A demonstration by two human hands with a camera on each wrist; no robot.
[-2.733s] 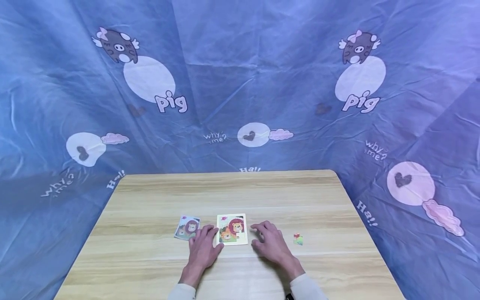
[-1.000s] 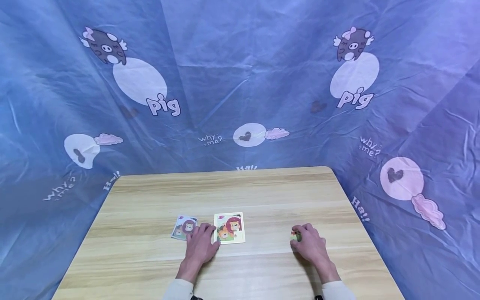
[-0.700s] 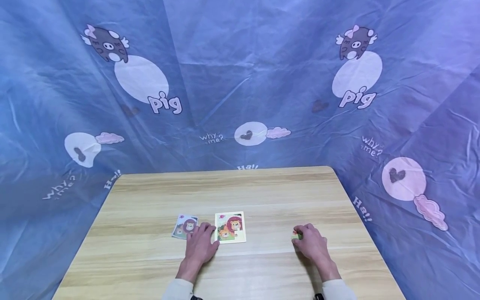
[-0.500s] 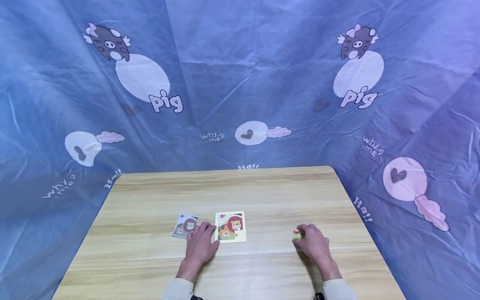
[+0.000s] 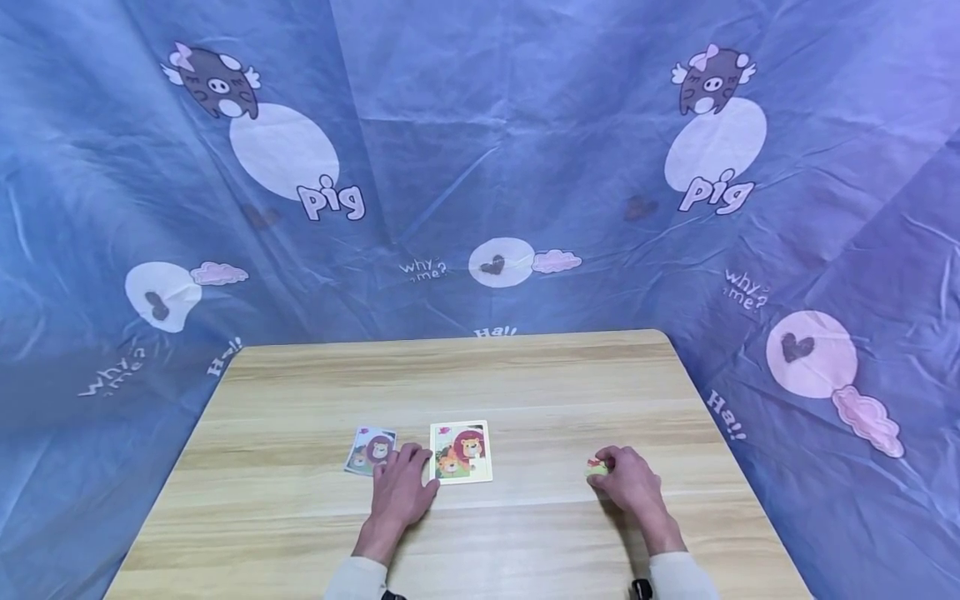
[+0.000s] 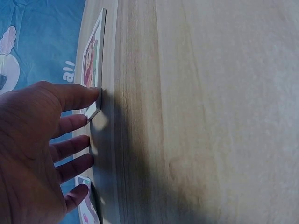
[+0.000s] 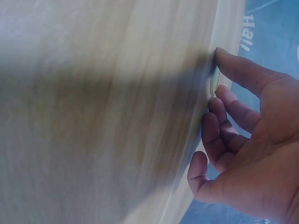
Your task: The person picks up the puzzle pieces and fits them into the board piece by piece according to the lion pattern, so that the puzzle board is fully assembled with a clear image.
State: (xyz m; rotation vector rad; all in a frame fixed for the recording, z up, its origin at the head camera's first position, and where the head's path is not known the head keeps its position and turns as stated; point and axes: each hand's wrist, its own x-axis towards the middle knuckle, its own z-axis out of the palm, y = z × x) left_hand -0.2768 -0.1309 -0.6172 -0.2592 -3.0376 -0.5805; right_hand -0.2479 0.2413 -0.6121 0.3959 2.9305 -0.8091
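Note:
In the head view a jigsaw puzzle board with a pale frame and a lion picture lies flat, a pale gap at its lower right. My left hand rests at its left side; in the left wrist view the thumb tip touches the board's near edge, and the other fingers extend loosely. Off to the right, my right hand pinches a small green and red puzzle piece between thumb and index finger, close over the table. The right wrist view shows the piece nearly edge-on, the remaining fingers curled below it.
A picture card with the same lion scene lies left of the board, partly behind the left fingers. The wooden table ends at a blue patterned cloth at the back and sides.
My right hand has moved right from beside the board to the loose puzzle piece and now pinches it. The left hand stays at the board's left edge.

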